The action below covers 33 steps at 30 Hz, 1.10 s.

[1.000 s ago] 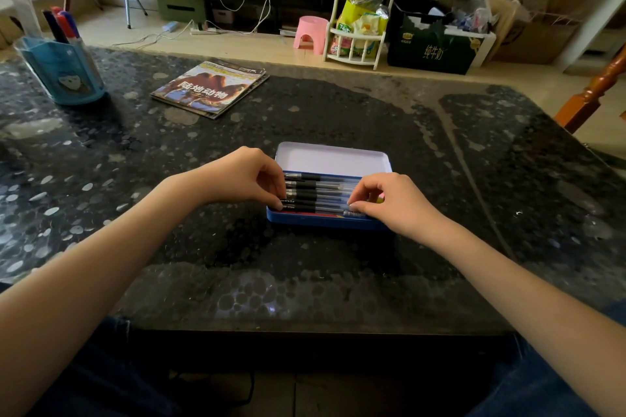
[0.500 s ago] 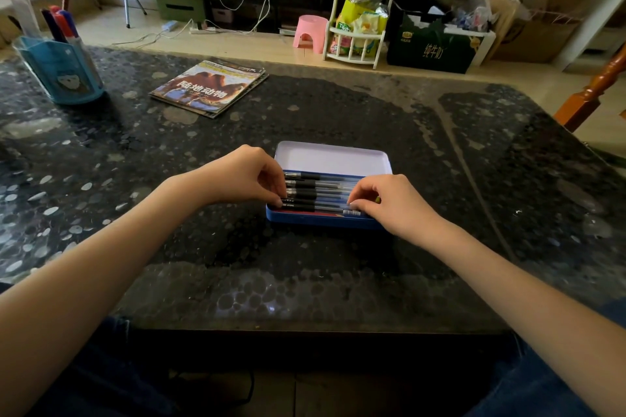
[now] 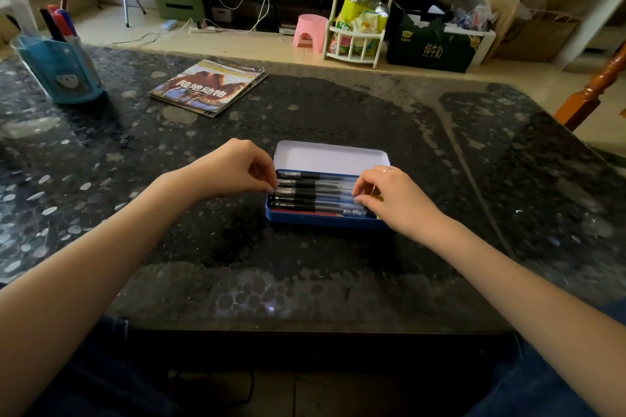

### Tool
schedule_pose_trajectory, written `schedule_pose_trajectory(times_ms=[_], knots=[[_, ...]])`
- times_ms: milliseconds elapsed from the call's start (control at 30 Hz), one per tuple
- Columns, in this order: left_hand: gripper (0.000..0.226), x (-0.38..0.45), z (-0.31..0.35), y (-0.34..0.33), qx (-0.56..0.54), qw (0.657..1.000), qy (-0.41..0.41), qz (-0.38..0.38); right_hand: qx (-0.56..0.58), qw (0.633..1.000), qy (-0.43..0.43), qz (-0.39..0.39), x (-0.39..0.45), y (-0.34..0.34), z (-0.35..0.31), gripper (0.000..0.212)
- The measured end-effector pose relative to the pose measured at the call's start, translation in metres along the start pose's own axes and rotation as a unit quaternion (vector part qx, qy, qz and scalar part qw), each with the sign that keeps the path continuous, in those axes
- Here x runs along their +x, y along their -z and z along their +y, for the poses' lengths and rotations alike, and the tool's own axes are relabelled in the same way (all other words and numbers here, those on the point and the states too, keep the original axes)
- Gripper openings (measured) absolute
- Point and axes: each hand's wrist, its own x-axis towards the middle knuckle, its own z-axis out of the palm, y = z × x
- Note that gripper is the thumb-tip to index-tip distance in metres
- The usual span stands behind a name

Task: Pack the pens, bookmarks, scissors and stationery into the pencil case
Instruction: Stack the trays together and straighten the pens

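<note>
Hands: left hand point(image 3: 233, 167) and right hand point(image 3: 393, 200) pinch slim black pens point(image 3: 315, 193) in blue tin pencil case point(image 3: 325, 221).

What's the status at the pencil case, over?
Left hand and right hand: fingers curled on the ends of the pens. Pens lie side by side in the open pencil case. Lid up, nothing in the way.

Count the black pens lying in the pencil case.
5 black pens lie side by side across the pencil case, stacked from the far wall to the near wall. Both hands cover the pens' ends, so more could be hidden beneath.
</note>
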Motion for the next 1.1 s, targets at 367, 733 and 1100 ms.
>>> schedule_pose_trajectory(times_ms=[367, 733, 1100], knots=[[0.005, 0.0005, -0.0009, -0.0026, 0.004, 1.0, -0.006, -0.005, -0.074, 0.997, 0.016, 0.01, -0.0025, 0.0016, -0.006, 0.004], [0.006, 0.0016, -0.0014, -0.0027, 0.011, 1.0, -0.002, -0.016, -0.045, 0.998, 0.027, 0.032, -0.0042, 0.0031, -0.0065, 0.008], [0.009, 0.0024, -0.0017, -0.0036, 0.011, 1.0, -0.008, -0.011, 0.015, 1.0, 0.001, 0.016, -0.005, -0.0029, -0.0078, 0.021]])
